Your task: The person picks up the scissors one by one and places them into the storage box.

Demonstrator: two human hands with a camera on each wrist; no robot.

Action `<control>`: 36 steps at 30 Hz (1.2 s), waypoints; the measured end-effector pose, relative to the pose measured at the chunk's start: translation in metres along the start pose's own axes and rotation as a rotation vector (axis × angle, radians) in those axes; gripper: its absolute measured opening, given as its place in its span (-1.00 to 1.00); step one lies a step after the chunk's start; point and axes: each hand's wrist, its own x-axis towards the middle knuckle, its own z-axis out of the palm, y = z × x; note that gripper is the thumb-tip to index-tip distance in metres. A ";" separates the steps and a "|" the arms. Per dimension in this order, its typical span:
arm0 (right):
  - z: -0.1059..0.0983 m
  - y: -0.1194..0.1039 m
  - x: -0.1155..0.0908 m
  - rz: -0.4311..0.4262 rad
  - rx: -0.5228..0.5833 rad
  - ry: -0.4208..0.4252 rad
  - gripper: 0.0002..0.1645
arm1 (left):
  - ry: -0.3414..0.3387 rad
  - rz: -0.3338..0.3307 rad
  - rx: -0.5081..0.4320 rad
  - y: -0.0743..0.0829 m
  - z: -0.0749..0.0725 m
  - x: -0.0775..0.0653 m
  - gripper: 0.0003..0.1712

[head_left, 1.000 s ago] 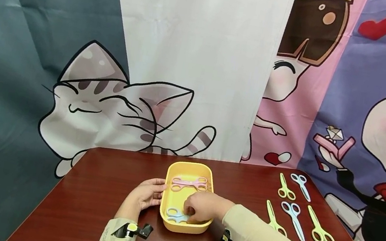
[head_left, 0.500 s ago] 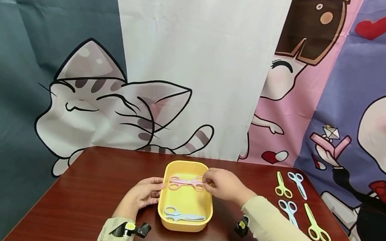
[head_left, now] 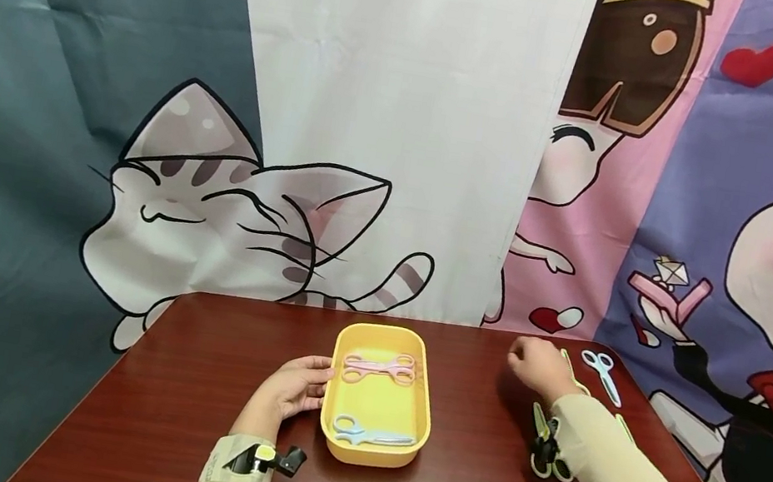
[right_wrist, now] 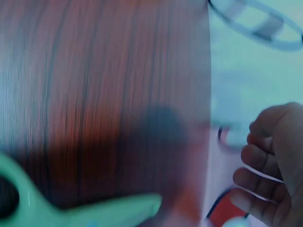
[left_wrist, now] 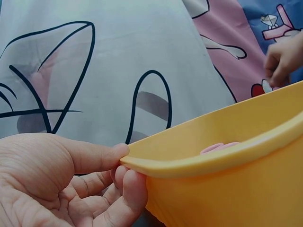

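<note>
My left hand (head_left: 294,385) pinches the left rim of a yellow tray (head_left: 371,457) between thumb and fingers; the left wrist view shows the thumb over the rim. Inside the tray, pink scissors (head_left: 377,368) lie across the far part, and light blue scissors (head_left: 363,434) lie across the near end. To the right, above the table, my right hand (head_left: 541,367) has loosely curled fingers with nothing seen in them. It is close to green scissors (head_left: 571,363), partly hidden behind it. More green scissors (right_wrist: 109,210) appear large and blurred in the right wrist view.
Light blue scissors (head_left: 603,377) lie at the table's far right corner. A green blade tip (head_left: 625,428) shows past my right sleeve, which hides what lies beneath. The dark red table (head_left: 177,410) ends at a printed cloth backdrop (head_left: 407,109).
My right hand has left the near end of the tray, passed its right rim, and moved right over the table. The blue scissors stay in the tray. My left hand keeps its hold.
</note>
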 end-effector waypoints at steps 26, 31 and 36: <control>-0.001 0.097 -0.024 0.434 -0.006 -0.166 -0.46 | 0.001 -0.012 0.000 -0.001 -0.002 0.004 -0.54; 0.002 0.095 -0.021 0.448 -0.011 -0.170 -0.43 | 0.000 -0.006 -0.001 -0.001 -0.002 0.004 -0.53; -0.001 0.093 -0.016 0.468 -0.001 -0.193 -0.46 | 0.007 -0.009 -0.007 0.001 -0.002 0.004 -0.55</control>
